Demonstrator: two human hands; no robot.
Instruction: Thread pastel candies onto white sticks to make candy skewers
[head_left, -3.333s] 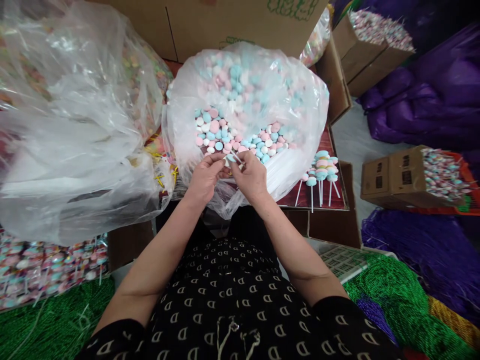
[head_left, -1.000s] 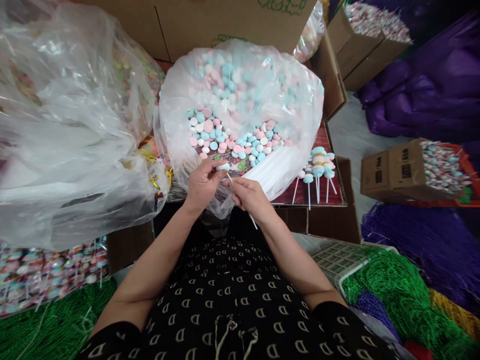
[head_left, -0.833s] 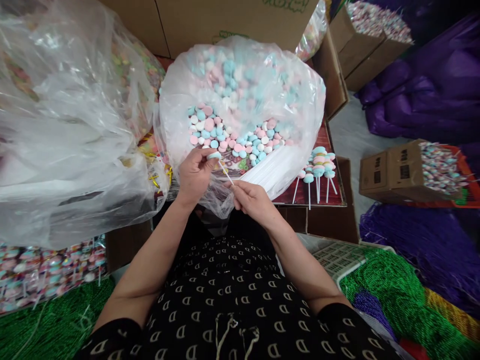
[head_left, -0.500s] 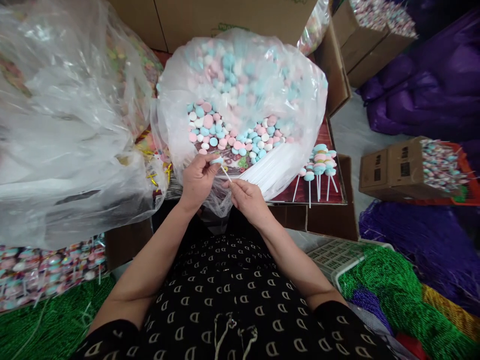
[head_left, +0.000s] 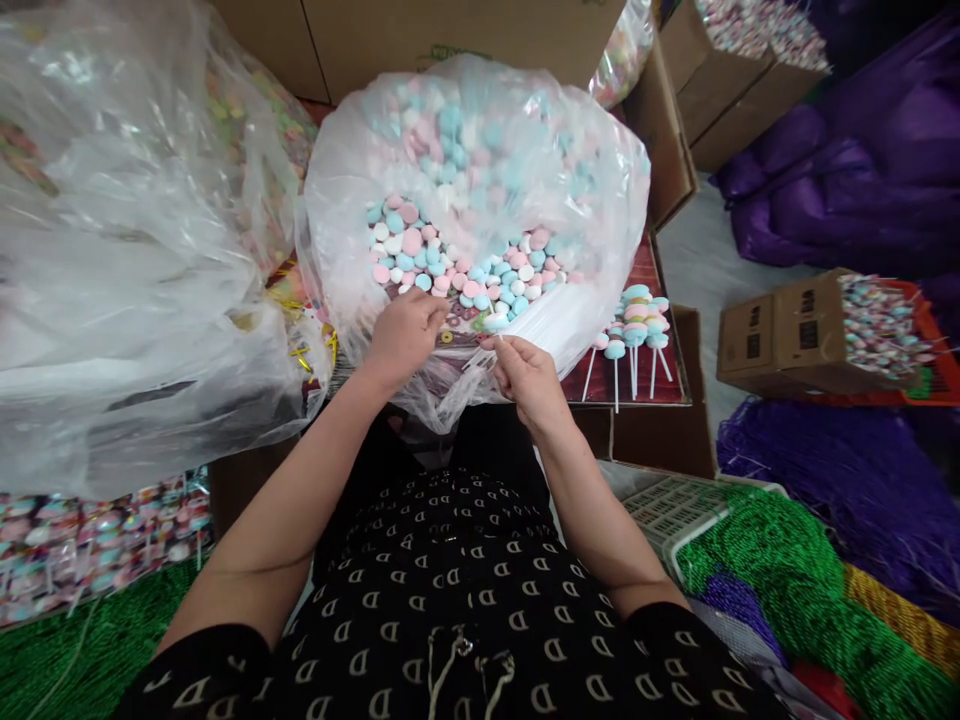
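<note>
My right hand (head_left: 527, 378) pinches a white lollipop stick with a pale blue and white marshmallow (head_left: 496, 322) on its far end. Beside it, my left hand (head_left: 409, 335) reaches over small coloured ring candies (head_left: 447, 337), its fingers bent together; whatever lies between the fingertips is hidden. Loose pink, blue and white marshmallows (head_left: 412, 241) are heaped in the mouth of a large clear plastic bag (head_left: 337, 200), just beyond both hands. A bundle of white sticks (head_left: 536, 335) lies right of the ring candies.
Finished marshmallow sticks (head_left: 636, 315) lie on the dark red table (head_left: 581, 385) at right. Another big plastic bag (head_left: 135, 300) fills the left. Cardboard boxes (head_left: 784, 330) of wrapped sweets, purple sacks (head_left: 862, 180) and a crate (head_left: 667, 515) beside green strands stand at right.
My left hand has let go of the marshmallow and moved back towards the ring candies. My right hand has shifted right, carrying the stick, now tipped upward, with the marshmallow on it.
</note>
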